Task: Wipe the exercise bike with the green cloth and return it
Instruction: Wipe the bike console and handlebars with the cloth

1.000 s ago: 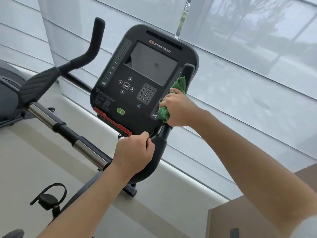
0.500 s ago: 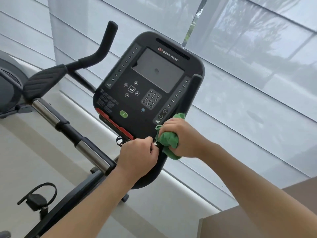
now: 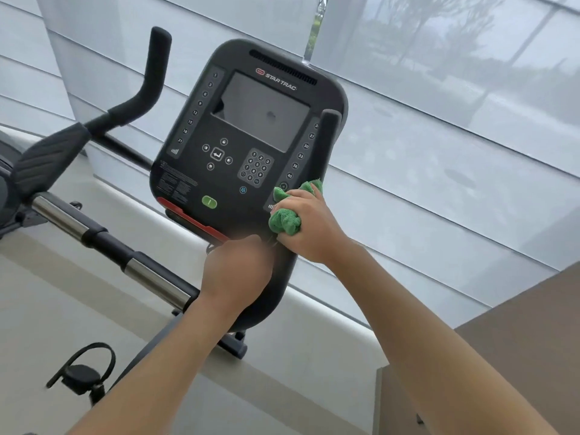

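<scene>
The exercise bike's black console (image 3: 248,136) faces me, with a dark screen, a keypad and a green button. My right hand (image 3: 309,224) grips the bunched green cloth (image 3: 284,219) around the lower part of the right upright handlebar (image 3: 328,142), at the console's lower right corner. My left hand (image 3: 238,271) is curled round the curved black bar just below the console, close beside the right hand. Part of the cloth is hidden inside my right fist.
The left handlebar (image 3: 150,83) and a padded armrest (image 3: 47,161) stick out at the left. A chrome and black crossbar (image 3: 103,240) runs toward my left hand. A pedal with a strap (image 3: 83,375) sits low left. A brown cabinet (image 3: 518,356) stands at the lower right, with blinds behind.
My right hand slid the cloth down the right handlebar, then came slightly back up it. My left hand stayed on the bar below the console. The camera view shifted.
</scene>
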`<control>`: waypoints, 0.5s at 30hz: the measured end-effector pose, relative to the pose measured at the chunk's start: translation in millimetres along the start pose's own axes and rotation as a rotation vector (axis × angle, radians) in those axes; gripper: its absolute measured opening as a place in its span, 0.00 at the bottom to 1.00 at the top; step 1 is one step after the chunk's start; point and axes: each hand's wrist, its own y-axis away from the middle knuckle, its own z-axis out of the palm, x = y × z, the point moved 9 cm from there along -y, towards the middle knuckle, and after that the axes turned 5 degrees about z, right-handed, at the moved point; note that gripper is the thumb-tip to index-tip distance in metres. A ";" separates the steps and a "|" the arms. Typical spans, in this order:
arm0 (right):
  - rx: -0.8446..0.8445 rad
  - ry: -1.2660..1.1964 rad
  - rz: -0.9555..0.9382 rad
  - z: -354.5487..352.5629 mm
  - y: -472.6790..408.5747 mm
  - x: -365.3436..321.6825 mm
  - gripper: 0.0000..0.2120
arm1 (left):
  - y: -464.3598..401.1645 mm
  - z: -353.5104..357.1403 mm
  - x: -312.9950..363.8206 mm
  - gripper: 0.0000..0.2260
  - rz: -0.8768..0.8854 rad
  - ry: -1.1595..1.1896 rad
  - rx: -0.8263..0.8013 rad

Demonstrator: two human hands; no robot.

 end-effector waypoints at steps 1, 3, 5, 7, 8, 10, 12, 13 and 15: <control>-0.020 -0.022 -0.003 3.8 5.1 -2.2 0.11 | -0.3 -0.3 -2.5 0.13 -0.025 0.013 -0.008; -0.027 -0.059 -0.025 8.8 18.2 -9.2 0.10 | -0.9 -1.5 -2.7 0.14 -0.047 0.031 -0.014; 0.020 -0.119 -0.038 8.5 31.8 -14.5 0.12 | -0.6 -2.6 -1.8 0.14 -0.048 0.037 -0.015; 0.081 -0.223 -0.001 4.9 43.5 -12.6 0.15 | -0.4 -3.5 -1.9 0.14 -0.048 0.053 -0.025; 0.107 -0.270 0.024 3.0 49.1 -10.6 0.18 | -0.2 -3.7 -1.5 0.14 -0.046 0.061 -0.033; 0.140 -0.346 0.079 2.1 59.5 -6.2 0.21 | 0.2 -3.5 -1.0 0.14 -0.046 0.078 -0.045; 0.169 -0.429 0.153 1.7 71.2 0.0 0.22 | 1.2 -4.7 1.3 0.14 -0.040 0.086 -0.047; 0.192 -0.463 0.185 0.7 77.5 2.7 0.22 | 1.5 -4.6 2.3 0.14 -0.034 0.087 -0.051; 0.232 -0.489 0.224 0.1 89.0 7.1 0.21 | 1.6 -3.3 3.4 0.13 -0.022 0.081 -0.057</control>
